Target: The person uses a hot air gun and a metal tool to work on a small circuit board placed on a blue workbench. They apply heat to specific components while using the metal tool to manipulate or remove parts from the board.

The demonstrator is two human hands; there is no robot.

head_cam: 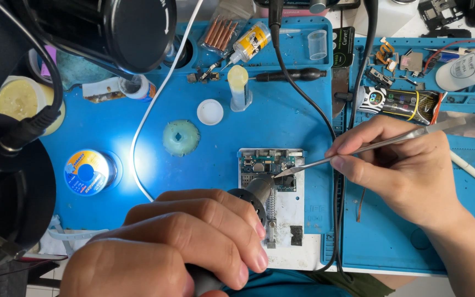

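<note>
A: Nearest us, the left hand [177,247] is wrapping tight around the dark handle of a hot-air tool [251,198], and its metal nozzle is pointing at the small circuit board [268,165].

B: And the right hand [402,176]?

A: It is pinching a slim pair of metal tweezers [353,151] between thumb and fingers, and the tip is touching a component near the middle of the board.

B: Where is the board sitting?

A: At the top end of a white phone frame [284,214], which is lying on the blue work mat [204,159] between the two hands.

B: How is it going to handle?

A: I am judging it light, thin and fragile, so holding it by the bare edges looks safest, away from the soldered parts. The tweezers are stiff and smooth, and are being gripped mid-shaft.

B: Farther out?

A: A solder spool [86,172] is lying at the left in the lamp's glow, a white cap [210,111] and a pale green disc [181,137] are sitting beyond the board, and a yellow-labelled bottle [251,41] is lying at the mat's far edge.
</note>
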